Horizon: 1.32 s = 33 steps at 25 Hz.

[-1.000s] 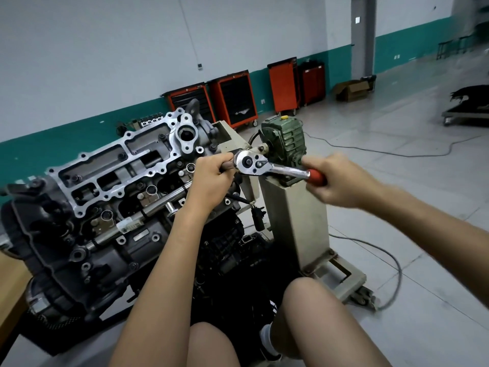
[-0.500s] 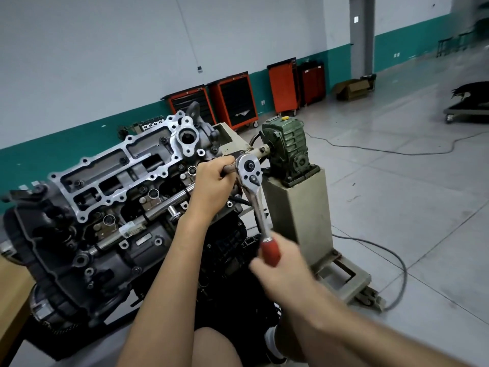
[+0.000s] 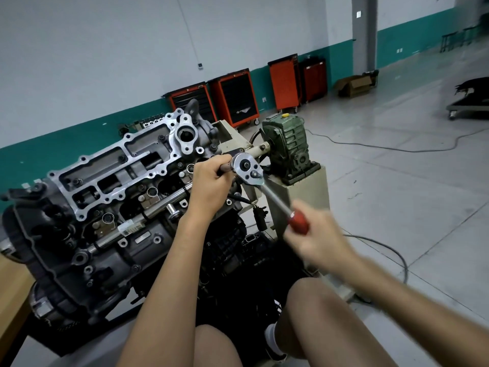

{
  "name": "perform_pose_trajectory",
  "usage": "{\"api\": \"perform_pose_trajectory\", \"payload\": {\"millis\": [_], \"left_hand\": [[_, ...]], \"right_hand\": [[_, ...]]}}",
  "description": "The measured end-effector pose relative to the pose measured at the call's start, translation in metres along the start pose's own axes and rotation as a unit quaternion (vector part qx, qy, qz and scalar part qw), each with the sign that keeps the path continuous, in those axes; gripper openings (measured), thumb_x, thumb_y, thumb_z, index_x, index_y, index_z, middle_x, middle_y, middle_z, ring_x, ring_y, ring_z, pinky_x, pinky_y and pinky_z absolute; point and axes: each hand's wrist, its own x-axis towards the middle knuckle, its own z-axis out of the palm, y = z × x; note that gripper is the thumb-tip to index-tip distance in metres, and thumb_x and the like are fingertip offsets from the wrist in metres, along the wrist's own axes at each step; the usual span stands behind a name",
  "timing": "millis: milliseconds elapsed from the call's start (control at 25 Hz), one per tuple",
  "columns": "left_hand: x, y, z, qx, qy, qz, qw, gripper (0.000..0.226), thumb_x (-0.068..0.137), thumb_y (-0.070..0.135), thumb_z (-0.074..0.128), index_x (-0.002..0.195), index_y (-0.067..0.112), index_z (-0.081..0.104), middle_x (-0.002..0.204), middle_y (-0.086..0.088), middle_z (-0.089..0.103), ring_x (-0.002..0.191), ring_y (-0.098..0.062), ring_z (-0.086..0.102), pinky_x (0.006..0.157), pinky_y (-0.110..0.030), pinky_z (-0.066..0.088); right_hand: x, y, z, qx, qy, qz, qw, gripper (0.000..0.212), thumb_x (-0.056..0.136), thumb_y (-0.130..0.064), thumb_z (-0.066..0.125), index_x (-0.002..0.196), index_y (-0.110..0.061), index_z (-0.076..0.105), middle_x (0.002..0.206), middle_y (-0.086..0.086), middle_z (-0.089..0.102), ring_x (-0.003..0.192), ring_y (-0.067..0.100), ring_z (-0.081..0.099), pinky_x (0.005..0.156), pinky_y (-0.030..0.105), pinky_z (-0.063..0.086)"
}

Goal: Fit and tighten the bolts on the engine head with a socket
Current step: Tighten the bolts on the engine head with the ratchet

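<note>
Chrome ratchet: I am holding it at the right end of the engine head, the end nearest the stand.

Grip, left: my left hand is wrapping its fingers round the bar just behind the ratchet's head, steadying it.

Grip, right: my right hand, blurred, is grasping the red handle, which is pointing down and to my right.

Socket and bolt: both are hiding behind my left hand, so I cannot tell how far that bolt is seated.

Progress, as I am judging it: tightening is under way on this one bolt. Dark bolt heads are showing in some spots of the silver frame. Other holes are looking open, so more fitting is probably waiting.
</note>
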Motion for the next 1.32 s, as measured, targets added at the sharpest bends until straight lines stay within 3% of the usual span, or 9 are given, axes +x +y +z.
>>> {"api": "perform_pose_trajectory", "payload": {"millis": [120,200,440,560,680,880,1080,1200,1320], "left_hand": [[0.001,-0.005,0.002,-0.004,0.002,-0.003,1.0,0.016,0.082,-0.011,0.055,0.066,-0.014,0.056,0.062,-0.028,0.056,0.058,-0.016,0.042,0.053,-0.042,0.042],[0.001,-0.005,0.001,-0.017,-0.01,-0.005,1.0,0.012,0.079,-0.014,0.056,0.067,-0.013,0.056,0.062,-0.028,0.054,0.059,-0.017,0.042,0.055,-0.045,0.046],[0.005,-0.002,0.003,0.009,-0.007,0.014,1.0,0.019,0.08,0.0,0.051,0.066,-0.013,0.057,0.058,-0.025,0.052,0.055,-0.011,0.037,0.051,-0.038,0.035],[0.006,0.001,0.004,0.02,-0.002,0.024,0.999,0.023,0.081,0.004,0.05,0.063,-0.009,0.056,0.047,-0.009,0.04,0.05,-0.007,0.03,0.048,-0.025,0.024],[0.004,0.0,0.001,0.001,0.001,0.013,1.0,0.027,0.085,0.0,0.048,0.061,-0.008,0.054,0.047,-0.008,0.042,0.048,-0.005,0.032,0.047,-0.021,0.024],[0.003,-0.004,0.002,0.001,0.015,-0.005,1.0,0.028,0.085,-0.004,0.051,0.057,-0.009,0.049,0.052,-0.021,0.048,0.052,-0.005,0.033,0.048,-0.031,0.027],[0.003,-0.006,0.0,-0.014,-0.004,-0.002,1.0,0.015,0.078,-0.01,0.057,0.063,-0.009,0.056,0.057,-0.022,0.054,0.057,-0.011,0.04,0.051,-0.03,0.033],[0.004,-0.006,-0.001,-0.013,-0.012,-0.004,1.0,0.016,0.082,-0.007,0.053,0.067,-0.012,0.057,0.064,-0.027,0.057,0.059,-0.014,0.044,0.05,-0.036,0.04],[0.005,-0.003,0.001,0.018,-0.008,0.017,1.0,0.027,0.086,-0.002,0.05,0.06,-0.011,0.051,0.055,-0.025,0.049,0.051,-0.005,0.032,0.048,-0.029,0.028]], "right_hand": [[-0.042,-0.038,0.082,0.27,0.028,0.102,0.957,0.021,0.07,-0.008,0.057,0.063,-0.021,0.043,0.046,-0.009,0.035,0.039,0.005,0.031,0.039,0.02,0.031],[-0.048,-0.057,0.111,0.351,0.023,0.13,0.927,0.018,0.067,-0.013,0.053,0.06,-0.026,0.042,0.045,-0.008,0.035,0.037,0.01,0.033,0.036,0.021,0.031],[0.003,0.01,-0.01,0.038,-0.083,-0.029,0.995,0.019,0.069,-0.012,0.056,0.062,-0.022,0.042,0.049,-0.011,0.039,0.045,0.003,0.034,0.047,0.016,0.031],[0.064,0.014,-0.07,-0.19,-0.105,-0.14,0.966,0.031,0.076,-0.004,0.061,0.066,-0.024,0.039,0.05,-0.011,0.039,0.044,0.005,0.042,0.047,0.013,0.029],[0.077,0.009,-0.073,-0.236,-0.042,-0.183,0.953,0.026,0.075,-0.012,0.06,0.069,-0.025,0.039,0.052,-0.011,0.039,0.047,0.007,0.04,0.048,0.018,0.028],[-0.012,-0.003,0.018,0.066,0.024,-0.011,0.997,0.043,0.076,0.003,0.065,0.06,-0.024,0.036,0.048,-0.009,0.033,0.044,0.005,0.032,0.045,0.015,0.027],[-0.046,-0.057,0.105,0.361,0.003,0.122,0.924,0.022,0.071,-0.014,0.056,0.059,-0.023,0.039,0.043,-0.009,0.035,0.036,0.009,0.034,0.037,0.02,0.032],[-0.03,-0.024,0.053,0.209,-0.038,0.064,0.975,0.033,0.077,-0.002,0.059,0.059,-0.023,0.04,0.044,-0.012,0.038,0.039,0.003,0.033,0.041,0.017,0.031],[0.024,0.011,-0.028,-0.04,-0.106,-0.053,0.992,0.039,0.078,0.006,0.06,0.062,-0.024,0.04,0.048,-0.011,0.041,0.043,0.004,0.038,0.046,0.016,0.031]]}}
